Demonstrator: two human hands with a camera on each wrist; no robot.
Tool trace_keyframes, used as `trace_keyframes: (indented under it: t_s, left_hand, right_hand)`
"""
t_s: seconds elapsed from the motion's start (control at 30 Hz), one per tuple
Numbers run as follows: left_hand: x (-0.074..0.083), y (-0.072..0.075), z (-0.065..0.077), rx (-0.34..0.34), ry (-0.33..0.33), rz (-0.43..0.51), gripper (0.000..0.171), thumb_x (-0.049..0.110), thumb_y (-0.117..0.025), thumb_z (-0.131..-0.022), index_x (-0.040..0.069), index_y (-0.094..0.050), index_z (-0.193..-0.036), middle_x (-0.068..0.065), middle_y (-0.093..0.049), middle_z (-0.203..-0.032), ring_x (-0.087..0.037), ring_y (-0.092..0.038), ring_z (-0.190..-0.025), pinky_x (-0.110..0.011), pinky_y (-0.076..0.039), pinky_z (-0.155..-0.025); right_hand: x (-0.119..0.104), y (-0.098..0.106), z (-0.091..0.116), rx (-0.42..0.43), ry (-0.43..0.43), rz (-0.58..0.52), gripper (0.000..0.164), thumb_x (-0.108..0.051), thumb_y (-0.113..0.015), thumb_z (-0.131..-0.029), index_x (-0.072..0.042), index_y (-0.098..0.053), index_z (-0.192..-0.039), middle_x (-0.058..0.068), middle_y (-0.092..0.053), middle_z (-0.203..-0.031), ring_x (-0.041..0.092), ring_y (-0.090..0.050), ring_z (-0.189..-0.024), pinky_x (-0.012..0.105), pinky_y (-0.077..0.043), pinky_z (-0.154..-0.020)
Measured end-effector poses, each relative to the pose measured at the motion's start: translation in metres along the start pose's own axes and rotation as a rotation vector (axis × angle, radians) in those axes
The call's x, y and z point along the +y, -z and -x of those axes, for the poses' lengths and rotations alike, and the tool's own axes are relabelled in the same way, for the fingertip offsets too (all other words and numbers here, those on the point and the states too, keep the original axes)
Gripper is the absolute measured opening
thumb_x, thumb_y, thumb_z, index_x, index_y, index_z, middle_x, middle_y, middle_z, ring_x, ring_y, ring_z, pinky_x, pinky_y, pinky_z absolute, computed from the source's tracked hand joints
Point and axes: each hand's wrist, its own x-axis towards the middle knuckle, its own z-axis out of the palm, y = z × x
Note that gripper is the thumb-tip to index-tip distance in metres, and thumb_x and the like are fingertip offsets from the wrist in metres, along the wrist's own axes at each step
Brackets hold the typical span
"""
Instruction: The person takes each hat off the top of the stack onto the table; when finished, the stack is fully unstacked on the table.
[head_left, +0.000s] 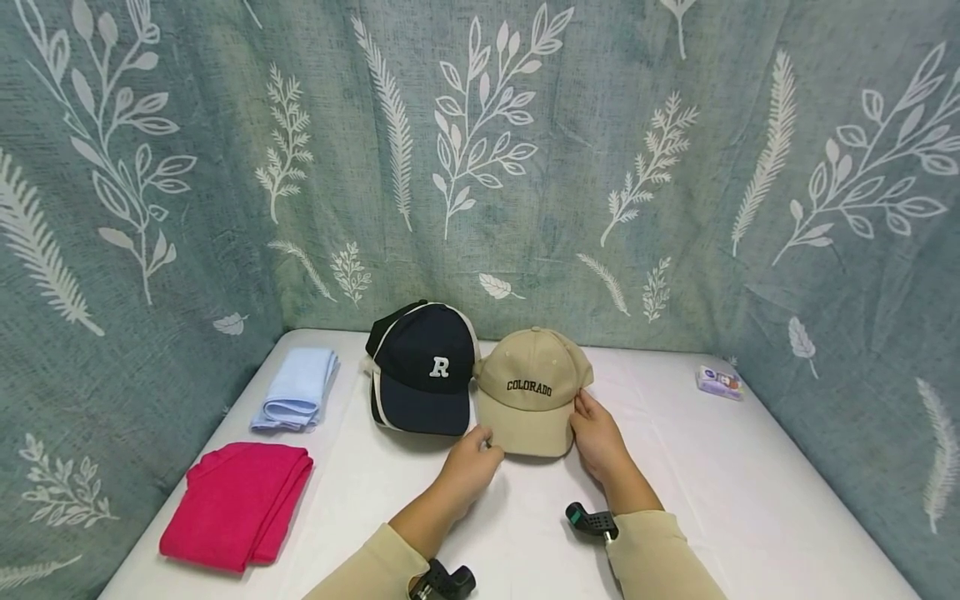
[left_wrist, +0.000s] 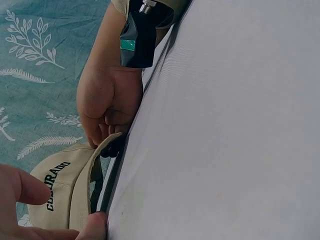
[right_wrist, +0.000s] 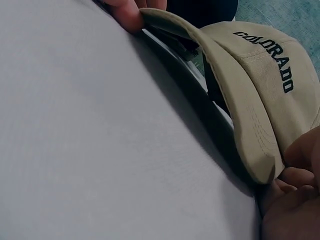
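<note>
A beige baseball cap [head_left: 527,387] lettered COLORADO sits upright on the white table, brim towards me. My left hand [head_left: 468,462] holds the left corner of its brim [right_wrist: 220,65] at the fingertips. At the right side, where brim meets crown, my right hand [head_left: 600,433] pinches the cap. The right wrist view shows the brim curving above the cloth, with the right fingers [right_wrist: 300,172] tucked against its end. Just left of it stands a navy cap [head_left: 423,367] with a white R, in front of other caps that it mostly hides.
A folded light blue cloth [head_left: 300,387] lies at the back left, with a folded red garment [head_left: 236,504] in front of it. A small purple packet [head_left: 720,383] is at the back right of the white table [head_left: 750,517]. A patterned curtain [head_left: 637,125] surrounds the table.
</note>
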Motion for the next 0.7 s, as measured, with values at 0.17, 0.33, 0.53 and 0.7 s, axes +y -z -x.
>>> trace_keyframes:
  t_s: [0.17, 0.33, 0.53, 0.7]
  left_hand:
    - [-0.0006, -0.001, 0.0005, -0.013, 0.03, 0.025, 0.062, 0.017, -0.056, -0.094, 0.003, -0.048, -0.154, -0.017, -0.027, -0.171, -0.042, -0.02, -0.159, -0.061, -0.018, -0.128]
    - [-0.0007, -0.0024, 0.0024, -0.021, 0.05, 0.052, 0.065, 0.017, -0.055, -0.093, 0.001, -0.046, -0.156, -0.016, -0.023, -0.173, -0.043, -0.017, -0.159, -0.062, -0.015, -0.128]
    - [0.0017, -0.0034, 0.0062, -0.032, 0.019, 0.026, 0.068, 0.014, -0.053, -0.09, -0.001, -0.045, -0.156, -0.019, -0.021, -0.173, -0.044, -0.015, -0.16, -0.061, -0.015, -0.128]
    - [0.0036, -0.0036, 0.0082, -0.033, -0.034, 0.012, 0.065, 0.012, -0.05, -0.09, -0.001, -0.048, -0.153, -0.022, -0.025, -0.17, -0.045, -0.02, -0.158, -0.06, -0.02, -0.128]
  right_hand:
    - [-0.0005, -0.0023, -0.0001, 0.015, -0.009, -0.021, 0.065, -0.013, -0.042, -0.11, -0.005, -0.013, -0.167, 0.014, -0.014, -0.174, 0.027, -0.014, -0.162, 0.042, -0.019, -0.13]
    - [-0.0006, -0.0035, -0.0002, 0.008, -0.007, -0.022, 0.065, -0.013, -0.043, -0.11, -0.005, -0.013, -0.167, 0.013, -0.012, -0.175, 0.027, -0.012, -0.162, 0.041, -0.017, -0.13]
    - [-0.0017, -0.0048, 0.0014, 0.026, -0.023, -0.116, 0.064, -0.012, -0.043, -0.109, -0.006, -0.016, -0.167, 0.013, -0.015, -0.174, 0.027, -0.015, -0.162, 0.041, -0.021, -0.13]
    - [-0.0024, -0.0025, 0.0016, 0.083, -0.031, -0.167, 0.06, -0.011, -0.043, -0.109, -0.006, -0.024, -0.166, 0.014, -0.022, -0.173, 0.027, -0.021, -0.161, 0.042, -0.025, -0.129]
